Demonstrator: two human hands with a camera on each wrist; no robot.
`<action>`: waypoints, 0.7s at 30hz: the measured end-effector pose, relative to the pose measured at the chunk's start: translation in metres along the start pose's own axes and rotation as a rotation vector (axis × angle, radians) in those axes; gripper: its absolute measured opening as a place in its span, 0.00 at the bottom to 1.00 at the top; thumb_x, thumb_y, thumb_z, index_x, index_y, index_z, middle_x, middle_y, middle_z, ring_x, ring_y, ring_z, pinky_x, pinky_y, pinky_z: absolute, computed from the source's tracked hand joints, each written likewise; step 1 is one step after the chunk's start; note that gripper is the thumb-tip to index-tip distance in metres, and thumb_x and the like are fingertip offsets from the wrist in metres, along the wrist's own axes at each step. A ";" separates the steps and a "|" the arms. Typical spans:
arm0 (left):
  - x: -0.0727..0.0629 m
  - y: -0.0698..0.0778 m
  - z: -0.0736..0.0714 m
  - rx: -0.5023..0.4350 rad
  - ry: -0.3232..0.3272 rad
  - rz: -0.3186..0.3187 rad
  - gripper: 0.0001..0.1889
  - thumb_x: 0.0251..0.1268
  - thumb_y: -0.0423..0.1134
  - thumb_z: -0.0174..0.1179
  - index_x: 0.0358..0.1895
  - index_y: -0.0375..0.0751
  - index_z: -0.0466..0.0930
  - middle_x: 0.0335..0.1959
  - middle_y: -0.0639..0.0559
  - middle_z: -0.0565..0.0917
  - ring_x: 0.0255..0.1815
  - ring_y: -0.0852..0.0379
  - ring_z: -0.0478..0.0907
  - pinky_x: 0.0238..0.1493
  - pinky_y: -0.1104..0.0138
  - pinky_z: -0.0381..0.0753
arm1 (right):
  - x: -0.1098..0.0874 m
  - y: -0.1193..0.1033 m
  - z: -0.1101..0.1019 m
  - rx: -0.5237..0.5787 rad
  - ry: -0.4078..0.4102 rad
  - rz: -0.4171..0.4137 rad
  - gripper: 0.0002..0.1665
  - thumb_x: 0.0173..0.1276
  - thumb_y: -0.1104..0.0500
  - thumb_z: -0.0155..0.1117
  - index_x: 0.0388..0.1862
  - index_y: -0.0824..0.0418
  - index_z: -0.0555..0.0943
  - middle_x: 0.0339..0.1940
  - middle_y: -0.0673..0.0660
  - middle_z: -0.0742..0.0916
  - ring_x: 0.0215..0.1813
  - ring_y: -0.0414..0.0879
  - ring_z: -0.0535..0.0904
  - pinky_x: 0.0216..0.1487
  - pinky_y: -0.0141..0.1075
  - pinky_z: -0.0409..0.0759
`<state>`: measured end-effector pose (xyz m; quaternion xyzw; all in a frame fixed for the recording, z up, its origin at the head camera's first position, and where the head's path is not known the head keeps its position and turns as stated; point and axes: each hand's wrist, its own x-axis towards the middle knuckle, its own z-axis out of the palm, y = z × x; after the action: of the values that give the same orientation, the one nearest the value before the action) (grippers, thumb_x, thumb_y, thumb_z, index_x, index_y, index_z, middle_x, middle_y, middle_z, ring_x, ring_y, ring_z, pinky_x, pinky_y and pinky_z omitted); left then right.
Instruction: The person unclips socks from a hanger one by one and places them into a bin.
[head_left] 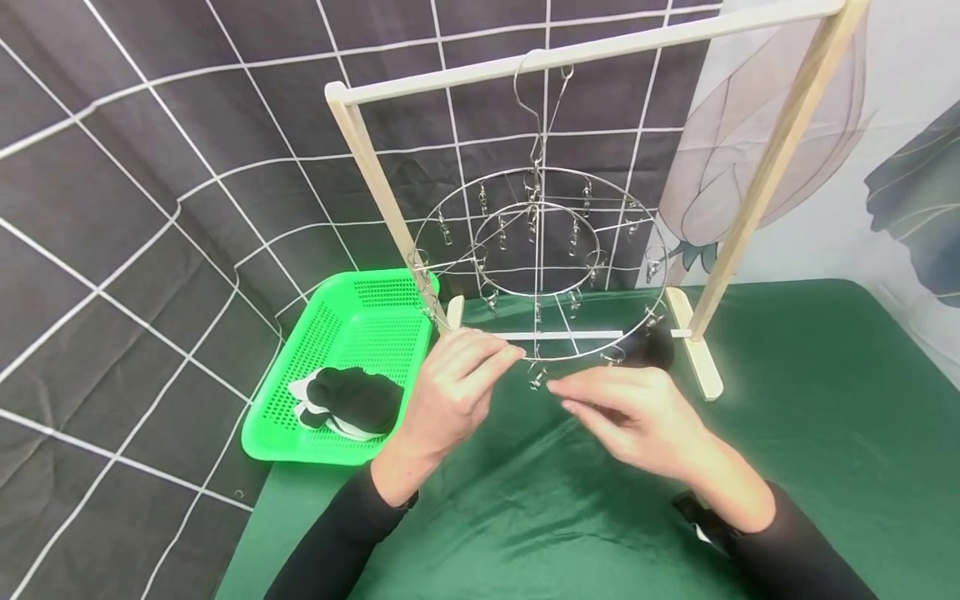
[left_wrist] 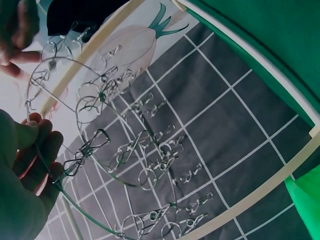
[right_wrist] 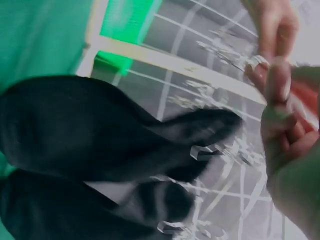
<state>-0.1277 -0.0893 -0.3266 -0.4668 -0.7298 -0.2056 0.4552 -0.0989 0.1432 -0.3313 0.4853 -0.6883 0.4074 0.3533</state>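
A round metal clip hanger (head_left: 480,185) with two rings and several small clips hangs by its hook from a wooden rack. My left hand (head_left: 461,379) grips the outer ring at its near side, thumb and fingers around the wire in the left wrist view. Just beside it dangles a clip (head_left: 537,379). Close to that clip are the fingertips of my right hand (head_left: 637,412), thumb and forefinger slightly apart. Two black socks (right_wrist: 75,125) hang from clips in the right wrist view; in the head view the right hand partly covers the dark cloth.
The wooden rack (head_left: 772,167) stands on a table with a green cloth (head_left: 525,517). To the left is a green plastic basket (head_left: 330,308) holding black and white socks (head_left: 356,400). A dark gridded curtain (head_left: 112,350) hangs behind and at the left.
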 end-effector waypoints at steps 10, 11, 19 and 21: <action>-0.002 -0.005 -0.007 -0.097 0.030 -0.049 0.11 0.59 0.23 0.60 0.42 0.35 0.84 0.39 0.45 0.85 0.44 0.50 0.82 0.57 0.56 0.76 | 0.007 0.014 -0.041 -0.099 0.240 0.060 0.10 0.53 0.70 0.67 0.36 0.69 0.86 0.36 0.63 0.88 0.29 0.42 0.81 0.36 0.24 0.74; -0.003 -0.006 -0.008 -0.101 0.037 -0.052 0.11 0.58 0.22 0.60 0.42 0.34 0.84 0.39 0.45 0.85 0.45 0.49 0.82 0.57 0.55 0.76 | 0.005 0.017 -0.044 -0.121 0.229 0.091 0.11 0.53 0.70 0.67 0.37 0.68 0.86 0.36 0.63 0.88 0.27 0.40 0.79 0.36 0.24 0.73; -0.008 -0.019 -0.008 -0.131 0.075 -0.079 0.10 0.57 0.21 0.61 0.41 0.31 0.84 0.40 0.44 0.85 0.47 0.48 0.82 0.59 0.56 0.74 | -0.004 0.032 -0.042 -0.104 0.198 0.150 0.08 0.56 0.73 0.65 0.32 0.66 0.87 0.31 0.59 0.87 0.35 0.44 0.82 0.63 0.42 0.71; -0.010 -0.022 -0.008 -0.136 0.072 -0.080 0.10 0.56 0.21 0.62 0.41 0.31 0.84 0.40 0.44 0.85 0.47 0.48 0.82 0.59 0.55 0.74 | -0.004 0.031 -0.040 -0.096 0.216 0.146 0.08 0.59 0.72 0.63 0.30 0.66 0.87 0.29 0.58 0.87 0.34 0.43 0.81 0.63 0.42 0.71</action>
<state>-0.1416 -0.1109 -0.3288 -0.4595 -0.7155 -0.2894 0.4396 -0.1244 0.1867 -0.3247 0.3699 -0.6984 0.4485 0.4174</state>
